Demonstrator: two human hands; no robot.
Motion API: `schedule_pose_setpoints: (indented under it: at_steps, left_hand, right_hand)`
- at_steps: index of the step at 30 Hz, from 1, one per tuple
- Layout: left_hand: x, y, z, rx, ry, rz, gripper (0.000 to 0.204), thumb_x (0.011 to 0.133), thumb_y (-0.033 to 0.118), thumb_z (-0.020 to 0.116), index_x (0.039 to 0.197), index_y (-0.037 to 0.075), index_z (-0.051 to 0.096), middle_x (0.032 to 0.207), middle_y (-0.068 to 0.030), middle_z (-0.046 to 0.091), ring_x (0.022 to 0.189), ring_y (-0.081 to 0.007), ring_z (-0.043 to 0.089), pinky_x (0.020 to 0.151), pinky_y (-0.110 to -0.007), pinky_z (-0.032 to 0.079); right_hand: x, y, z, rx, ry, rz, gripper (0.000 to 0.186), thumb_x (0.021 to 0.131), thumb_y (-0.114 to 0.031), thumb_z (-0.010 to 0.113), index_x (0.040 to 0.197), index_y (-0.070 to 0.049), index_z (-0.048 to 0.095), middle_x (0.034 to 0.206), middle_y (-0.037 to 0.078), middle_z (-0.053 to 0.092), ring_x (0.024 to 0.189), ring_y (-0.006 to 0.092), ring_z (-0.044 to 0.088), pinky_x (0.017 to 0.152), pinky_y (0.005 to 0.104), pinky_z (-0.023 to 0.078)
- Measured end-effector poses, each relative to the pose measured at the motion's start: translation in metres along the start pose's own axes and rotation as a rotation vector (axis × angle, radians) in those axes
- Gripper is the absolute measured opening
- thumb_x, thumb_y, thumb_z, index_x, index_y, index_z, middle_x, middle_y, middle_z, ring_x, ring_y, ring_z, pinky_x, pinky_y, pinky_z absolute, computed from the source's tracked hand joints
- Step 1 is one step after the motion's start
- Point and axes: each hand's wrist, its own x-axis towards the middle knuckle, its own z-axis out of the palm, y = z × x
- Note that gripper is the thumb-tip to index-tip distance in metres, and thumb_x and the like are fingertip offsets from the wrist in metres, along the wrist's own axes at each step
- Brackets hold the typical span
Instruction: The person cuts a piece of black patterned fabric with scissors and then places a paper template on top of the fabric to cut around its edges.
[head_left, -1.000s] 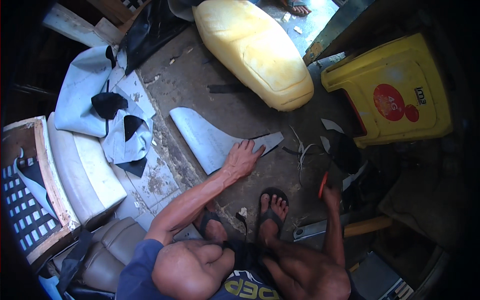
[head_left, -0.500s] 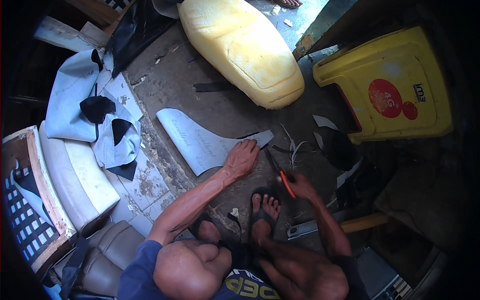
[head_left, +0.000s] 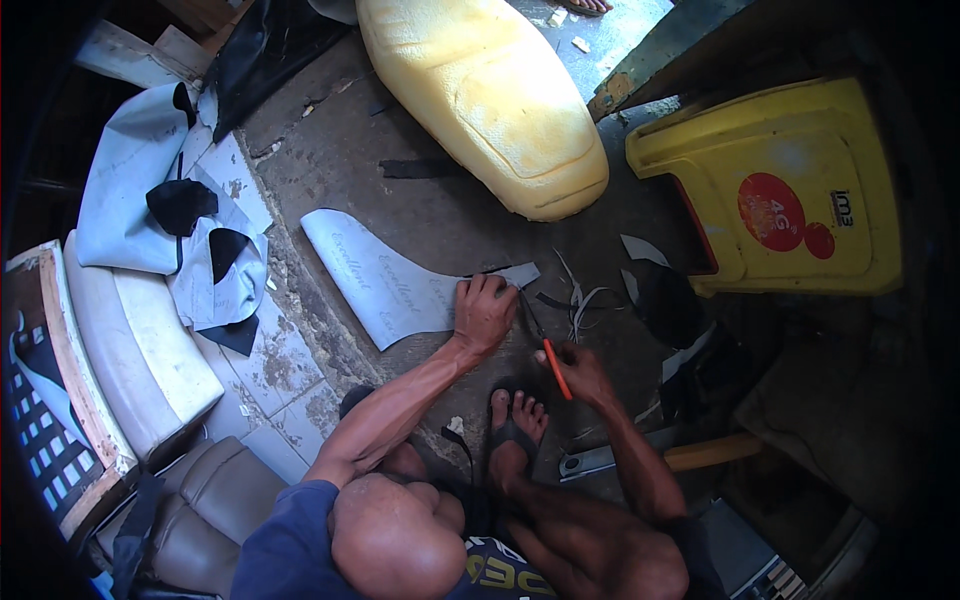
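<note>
A curved piece of white-backed sheet material (head_left: 385, 285), perhaps vinyl, lies on the dark floor ahead of me, its narrow end pointing right. My left hand (head_left: 487, 315) grips this narrow part near its lower edge, fingers curled over it. My right hand (head_left: 580, 375) is closed around the orange-handled scissors (head_left: 556, 368). Their dark blades reach up to the sheet's edge, right beside my left fingertips. How far the blades are apart is too small to tell. Thin pale offcut strips (head_left: 580, 302) lie to the right of the blades.
A yellow foam seat (head_left: 490, 110) lies at the far side, with a yellow plastic panel (head_left: 820, 190) to its right. Black-and-white scraps (head_left: 665, 300) sit right of the strips. More white-backed sheeting (head_left: 130, 190) is heaped at left. A wooden-handled tool (head_left: 710, 452) rests near my right forearm.
The scissors and my right hand have moved slightly left, bringing the blades closer to my left fingertips. My left hand keeps its grip on the sheet. The whole view has shifted a little.
</note>
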Motion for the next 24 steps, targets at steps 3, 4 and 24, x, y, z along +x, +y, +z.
schedule_pose_setpoints:
  at_steps: [3,4,24]
  left_hand:
    - [-0.003,-0.001,-0.001,0.001,0.020,0.044,0.012,0.078,0.016,0.073,0.089,0.013,0.068,0.094,-0.0036,0.063,0.094,-0.0247,0.058,0.079,-0.041,0.041]
    - [-0.003,-0.001,-0.001,-0.007,0.024,0.045,0.012,0.078,0.016,0.073,0.089,0.013,0.068,0.094,-0.0034,0.063,0.094,-0.0246,0.058,0.079,-0.041,0.041]
    - [-0.011,0.007,-0.011,-0.036,0.055,0.092,0.018,0.076,0.015,0.075,0.094,0.013,0.071,0.093,-0.0021,0.064,0.090,-0.0240,0.062,0.080,-0.040,0.048]
  right_hand:
    - [0.004,0.004,0.009,-0.025,0.020,0.014,0.085,0.079,-0.073,0.069,0.111,0.005,0.070,0.099,0.022,0.073,0.097,0.0313,0.072,0.085,0.0400,0.053]
    - [0.005,0.004,0.010,-0.031,0.016,0.027,0.086,0.079,-0.074,0.068,0.112,0.006,0.070,0.100,0.023,0.073,0.098,0.0324,0.071,0.085,0.0404,0.053]
    - [0.009,-0.006,0.022,0.033,0.006,0.029,0.087,0.081,-0.076,0.063,0.112,0.005,0.069,0.101,0.023,0.072,0.098,0.0325,0.071,0.086,0.0403,0.053]
